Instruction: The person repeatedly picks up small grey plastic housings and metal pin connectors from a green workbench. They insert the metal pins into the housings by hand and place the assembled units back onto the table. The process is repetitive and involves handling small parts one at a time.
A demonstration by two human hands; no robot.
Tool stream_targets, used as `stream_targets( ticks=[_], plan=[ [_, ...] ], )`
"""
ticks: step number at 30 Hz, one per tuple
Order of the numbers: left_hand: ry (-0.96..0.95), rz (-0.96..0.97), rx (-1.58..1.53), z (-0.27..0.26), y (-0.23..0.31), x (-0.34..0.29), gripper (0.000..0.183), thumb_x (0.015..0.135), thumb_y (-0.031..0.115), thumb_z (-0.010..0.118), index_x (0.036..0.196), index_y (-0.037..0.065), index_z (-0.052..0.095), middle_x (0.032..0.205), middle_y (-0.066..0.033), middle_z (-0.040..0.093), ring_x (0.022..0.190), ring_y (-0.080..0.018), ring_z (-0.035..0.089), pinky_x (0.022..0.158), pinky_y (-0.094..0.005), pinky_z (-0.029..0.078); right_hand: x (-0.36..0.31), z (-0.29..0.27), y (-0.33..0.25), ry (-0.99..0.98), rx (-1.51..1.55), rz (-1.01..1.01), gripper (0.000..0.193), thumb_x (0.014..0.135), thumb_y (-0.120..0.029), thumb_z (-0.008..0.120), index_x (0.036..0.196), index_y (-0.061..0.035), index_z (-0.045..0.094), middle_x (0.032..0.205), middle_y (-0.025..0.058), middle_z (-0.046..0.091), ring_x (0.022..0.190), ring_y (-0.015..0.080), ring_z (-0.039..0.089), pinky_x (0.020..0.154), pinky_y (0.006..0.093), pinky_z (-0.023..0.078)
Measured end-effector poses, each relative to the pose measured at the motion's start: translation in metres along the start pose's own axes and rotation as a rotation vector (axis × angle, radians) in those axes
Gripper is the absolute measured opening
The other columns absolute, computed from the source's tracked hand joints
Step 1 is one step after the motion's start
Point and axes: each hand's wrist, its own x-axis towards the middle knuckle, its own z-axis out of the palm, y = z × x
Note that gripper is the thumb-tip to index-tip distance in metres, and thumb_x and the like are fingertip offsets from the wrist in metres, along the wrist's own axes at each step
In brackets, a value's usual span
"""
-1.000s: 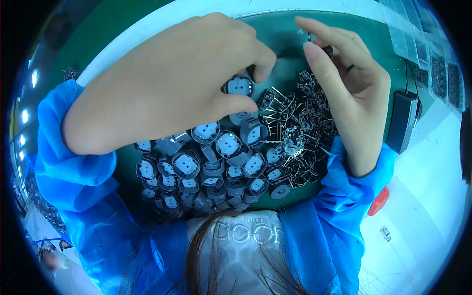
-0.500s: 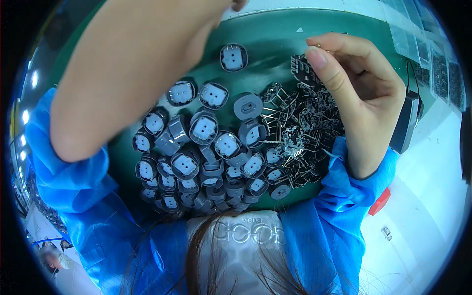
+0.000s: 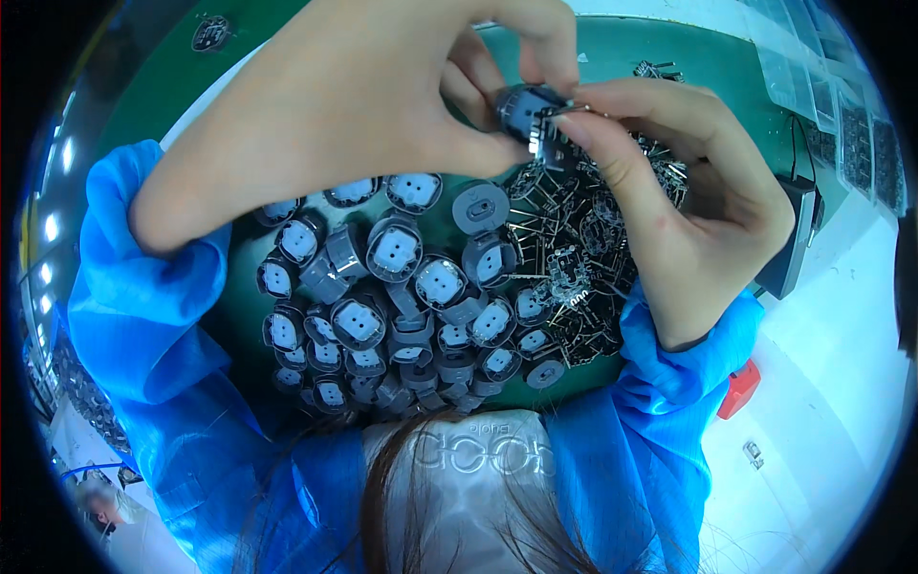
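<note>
Over the far part of the green mat, my left hand (image 3: 411, 91) is closed around a small grey plastic housing (image 3: 524, 107) with a pale insert. Beside it, my right hand (image 3: 703, 172) pinches a small black circuit board (image 3: 553, 143) with metal pins between thumb and forefinger. Board and housing meet or nearly meet; fingers partly cover both, so I cannot tell whether they are joined. Nearer to me stand many similar grey housings (image 3: 442, 281), most with the pale insert facing up. A tangled pile of black boards with long pins (image 3: 598, 225) lies under my right hand.
The green mat (image 3: 244, 330) spreads beneath everything. One board (image 3: 210, 33) lies at the far left. At the right are a black box-shaped device (image 3: 792, 234) with a cord, clear plastic bins (image 3: 813, 67) and a red object (image 3: 738, 390) on a white surface.
My left hand has come down and right, and the lone housing at the back of the mat is now in it. My right hand has brought the board left, against or near the housing.
</note>
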Motion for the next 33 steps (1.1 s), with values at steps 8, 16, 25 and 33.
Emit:
stream_targets(
  ticks=[8,16,25,33],
  plan=[
    [0.096,-0.029,-0.215,0.02,-0.019,-0.008,0.027,0.078,-0.001,0.077,0.103,-0.005,0.067,0.099,-0.0144,0.068,0.087,-0.021,0.071,0.078,-0.0307,0.061,-0.002,0.006,0.0,0.09,-0.11,-0.05,0.021,0.076,0.011,0.076,0.095,0.0049,0.07,0.092,0.0108,0.072,0.086,0.0175,0.069,0.081,0.0283,0.054],
    [0.136,-0.005,-0.236,0.025,-0.016,-0.017,0.026,0.078,-0.006,0.076,0.103,-0.006,0.066,0.098,-0.0155,0.069,0.088,-0.0206,0.072,0.079,-0.0295,0.061,0.003,0.0,0.003,0.125,-0.064,-0.211,0.021,0.076,0.012,0.075,0.094,0.0044,0.07,0.092,0.0113,0.072,0.083,0.0184,0.069,0.076,0.0293,0.054],
    [0.153,0.014,-0.278,0.033,-0.026,-0.014,0.025,0.079,-0.011,0.074,0.102,-0.008,0.065,0.097,-0.0168,0.071,0.089,-0.0203,0.072,0.08,-0.0282,0.06,0.001,0.001,0.005,0.151,-0.338,-0.414,0.023,0.067,0.014,0.076,0.086,0.0021,0.072,0.084,0.0133,0.071,0.078,0.0233,0.068,0.074,0.0321,0.055],
    [0.177,-0.029,-0.242,0.033,-0.024,-0.02,0.03,0.076,-0.01,0.077,0.103,-0.007,0.066,0.097,-0.0154,0.071,0.088,-0.0192,0.072,0.079,-0.028,0.06,0.005,-0.01,0.001,-0.001,-0.029,-0.191,0.019,0.07,0.012,0.075,0.087,0.0042,0.072,0.084,0.0145,0.07,0.08,0.0235,0.068,0.076,0.0311,0.055]
  ],
)
